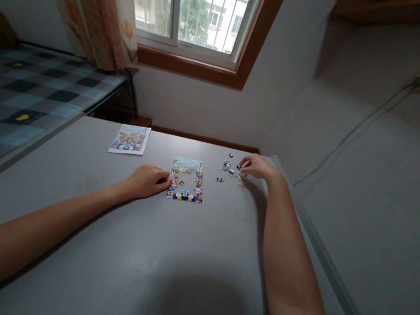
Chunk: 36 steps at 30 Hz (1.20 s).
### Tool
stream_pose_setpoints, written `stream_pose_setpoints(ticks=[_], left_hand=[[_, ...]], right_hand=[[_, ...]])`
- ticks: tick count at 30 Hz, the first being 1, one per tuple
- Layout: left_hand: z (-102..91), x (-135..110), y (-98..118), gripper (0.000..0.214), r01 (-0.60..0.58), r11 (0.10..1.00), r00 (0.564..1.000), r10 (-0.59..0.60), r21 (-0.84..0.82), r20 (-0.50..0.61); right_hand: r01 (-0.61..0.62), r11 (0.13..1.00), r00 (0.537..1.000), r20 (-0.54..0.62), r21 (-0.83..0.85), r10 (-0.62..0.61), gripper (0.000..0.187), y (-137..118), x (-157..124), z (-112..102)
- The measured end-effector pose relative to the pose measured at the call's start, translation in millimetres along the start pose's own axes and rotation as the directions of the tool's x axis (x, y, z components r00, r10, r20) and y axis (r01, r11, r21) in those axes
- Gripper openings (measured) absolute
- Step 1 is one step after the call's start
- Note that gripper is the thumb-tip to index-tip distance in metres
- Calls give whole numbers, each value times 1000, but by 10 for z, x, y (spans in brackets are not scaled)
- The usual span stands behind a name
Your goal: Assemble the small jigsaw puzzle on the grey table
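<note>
A partly assembled jigsaw puzzle (202, 183) lies flat on the grey table, its border joined around a gap in the middle. A few loose pieces lie within that gap. My left hand (148, 181) rests on the table with curled fingers, the fingertips against the puzzle's left edge. To the right is a scatter of loose puzzle pieces (226, 165). Over its right side, my right hand (256, 165) has thumb and fingers pinched together at a small dark-and-white puzzle piece (239, 167). The fingers partly cover the pieces beneath them.
A printed picture sheet (130, 140) lies at the back left of the table (132, 256). A bed with a checked cover (48, 80) stands to the left, below a curtain. The wall with a hanging cable (350, 133) borders the right side.
</note>
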<state>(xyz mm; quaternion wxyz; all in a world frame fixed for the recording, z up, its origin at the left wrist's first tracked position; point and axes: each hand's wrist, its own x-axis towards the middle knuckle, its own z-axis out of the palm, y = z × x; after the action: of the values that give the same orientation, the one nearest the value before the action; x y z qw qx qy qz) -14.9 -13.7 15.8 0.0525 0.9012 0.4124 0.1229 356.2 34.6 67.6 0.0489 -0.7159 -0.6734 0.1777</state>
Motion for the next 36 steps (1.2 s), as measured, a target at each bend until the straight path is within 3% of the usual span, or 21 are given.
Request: stream_pose_setpoints(ticks=[2, 5, 7, 16, 26, 33, 36], left_hand=[[1, 1, -1, 43, -3, 1000, 1000, 3, 2, -1], [-3, 4, 6, 43, -1, 1000, 1000, 1, 3, 4], [-4, 7, 7, 43, 2, 1000, 1000, -2, -1, 8], [21, 2, -14, 44, 2, 1000, 1000, -2, -14, 1], [-6, 7, 18, 43, 4, 1000, 1000, -4, -10, 6], [11, 11, 1, 43, -2, 1000, 1000, 2, -4, 6], [15, 9, -12, 44, -6, 1000, 1000, 6, -5, 2]], right_hand=[[7, 1000, 994, -113, 21, -5, 16, 11, -3, -7], [9, 999, 948, -318, 47, 6, 12, 21, -8, -25], [18, 998, 928, -372, 55, 4, 10, 11, -13, -25], [160, 979, 972, -193, 122, -135, 11, -77, 77, 206], [178, 982, 963, -217, 57, -162, 16, -120, 170, 396], [148, 987, 958, -257, 66, -126, 14, -111, 146, 346], [215, 966, 966, -178, 145, -188, 13, -120, 119, 297]])
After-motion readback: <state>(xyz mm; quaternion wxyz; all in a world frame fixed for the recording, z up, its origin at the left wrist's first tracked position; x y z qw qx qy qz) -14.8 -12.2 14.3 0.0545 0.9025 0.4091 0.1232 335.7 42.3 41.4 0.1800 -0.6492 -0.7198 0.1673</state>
